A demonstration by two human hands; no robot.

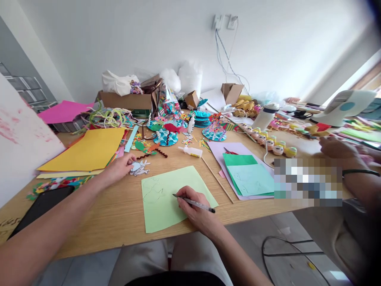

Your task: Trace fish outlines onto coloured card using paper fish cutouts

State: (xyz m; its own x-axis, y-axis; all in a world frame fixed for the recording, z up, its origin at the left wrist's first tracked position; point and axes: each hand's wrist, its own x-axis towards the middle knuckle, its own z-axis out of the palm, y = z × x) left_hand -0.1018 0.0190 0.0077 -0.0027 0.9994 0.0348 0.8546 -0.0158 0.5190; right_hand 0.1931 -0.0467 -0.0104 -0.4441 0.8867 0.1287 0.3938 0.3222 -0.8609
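Observation:
My right hand [193, 206] is closed round a pen [201, 205] with a clear barrel and a black end. Its tip is over a light green sheet of paper [166, 216], which has thin drawn lines on its left part. My left hand [119, 169] is at the left, beyond the sheet, its fingers pinched at the edge of a paper cutout [140, 169] with grey and light blue parts. Some of that cutout is hidden by the fingers. A thin wooden stick [218, 180] lies on the table just right of the sheet.
A glue bottle [191, 151] lies beyond the sheet. Yellow paper [89, 149] is stacked left, behind a black phone [41, 208]. Green and purple sheets [247, 174] lie right. Craft pieces and boxes [125, 101] line the wall. Another person's hand [339, 150] is at far right.

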